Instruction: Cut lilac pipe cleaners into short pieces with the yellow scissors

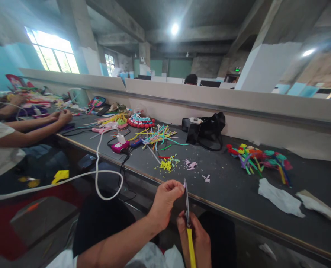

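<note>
My right hand (pixel 201 238) is wrapped around a pair of scissors with a yellow handle (pixel 191 247), blades (pixel 187 204) pointing up. Thumb and index finger of my left hand (pixel 163 203) are pinched together right beside the blade tips. A tiny pale lilac bit shows at those fingertips, too small to name. Both hands are in front of the table edge, above my lap. Just beyond them on the dark table (pixel 232 190) lie small cut piles: yellow bits (pixel 166 165), lilac bits (pixel 190 164) and a few pale pieces (pixel 206 178).
Colourful fuzzy stems (pixel 160 134) lie behind the cuttings. Left of these are a magenta box (pixel 120 147) with a white plug and a looping white cable (pixel 98 163). A black bag (pixel 212 128), bundled coloured stems (pixel 260 160) and crumpled white paper (pixel 278 197) are rightward. A co-worker's hands (pixel 62 116) are at left.
</note>
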`<move>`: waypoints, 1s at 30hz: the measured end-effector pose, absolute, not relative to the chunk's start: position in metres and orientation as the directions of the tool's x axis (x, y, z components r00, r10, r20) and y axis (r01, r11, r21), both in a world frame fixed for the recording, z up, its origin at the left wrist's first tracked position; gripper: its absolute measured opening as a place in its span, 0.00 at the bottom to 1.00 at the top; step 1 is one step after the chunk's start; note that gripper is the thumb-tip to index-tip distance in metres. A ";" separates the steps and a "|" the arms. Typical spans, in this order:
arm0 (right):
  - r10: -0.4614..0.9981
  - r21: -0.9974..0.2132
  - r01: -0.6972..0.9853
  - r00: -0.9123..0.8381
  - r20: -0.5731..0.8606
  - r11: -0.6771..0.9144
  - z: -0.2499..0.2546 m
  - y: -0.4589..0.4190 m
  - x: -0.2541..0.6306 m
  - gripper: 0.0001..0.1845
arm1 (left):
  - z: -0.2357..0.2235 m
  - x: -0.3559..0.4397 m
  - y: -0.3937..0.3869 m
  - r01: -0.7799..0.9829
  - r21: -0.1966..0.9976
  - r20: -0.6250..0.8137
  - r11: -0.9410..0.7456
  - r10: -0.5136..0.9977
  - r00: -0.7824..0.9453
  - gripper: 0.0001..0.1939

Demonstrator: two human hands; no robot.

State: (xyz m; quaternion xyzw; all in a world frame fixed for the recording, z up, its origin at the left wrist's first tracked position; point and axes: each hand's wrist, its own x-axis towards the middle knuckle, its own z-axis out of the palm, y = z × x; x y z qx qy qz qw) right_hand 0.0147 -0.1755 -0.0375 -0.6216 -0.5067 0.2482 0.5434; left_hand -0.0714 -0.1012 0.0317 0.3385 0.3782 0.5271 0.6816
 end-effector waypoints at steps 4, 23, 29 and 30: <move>0.908 -0.927 0.351 0.332 0.255 0.132 -0.040 -0.176 0.016 0.22 | 0.032 -0.069 -0.101 -0.457 0.871 -0.135 0.183 0.981 0.136 0.07; 0.902 -0.932 0.341 0.354 0.248 0.123 -0.033 -0.176 0.016 0.22 | 0.039 -0.070 -0.102 -0.402 0.902 -0.120 0.157 0.986 0.115 0.07; 0.908 -0.929 0.355 0.345 0.237 0.108 -0.036 -0.177 0.018 0.22 | 0.036 -0.067 -0.102 -0.415 0.894 -0.126 0.168 0.984 0.127 0.07; 0.906 -0.929 0.354 0.350 0.236 0.106 -0.037 -0.177 0.018 0.22 | 0.036 -0.067 -0.102 -0.415 0.894 -0.126 0.168 0.984 0.129 0.07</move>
